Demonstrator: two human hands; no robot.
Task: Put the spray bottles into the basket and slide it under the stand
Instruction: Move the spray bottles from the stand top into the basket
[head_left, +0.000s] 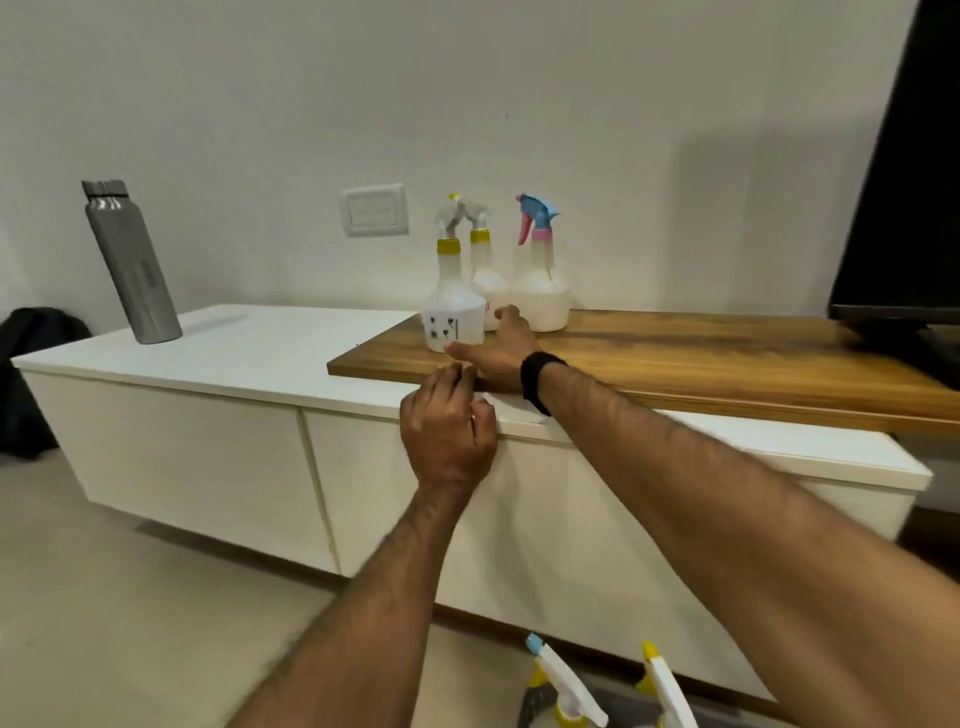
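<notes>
3 spray bottles (488, 280) standing grouped on the wooden table (727, 364); 2 more (597, 686) showing at the bottom edge, container unclear. Right hand (501, 348) lying open, fingers spread, touching the front bottle's base. Left hand (447, 431) curling loosely closed on the white cabinet (208, 415) edge, just below.

Three spray bottles stand on the wooden board: one with flower marks (453, 306), a second behind it with a yellow collar (488, 283), and a third with a blue and pink head (540, 280). Two more spray heads show at the bottom edge, one tipped blue (563, 686) and one tipped yellow (667, 688), which makes five sprayers in view. There is one steel flask (130, 260), one wall switch (374, 209), one wristband (537, 379), and two hands, left (448, 434) and right (498, 345).
</notes>
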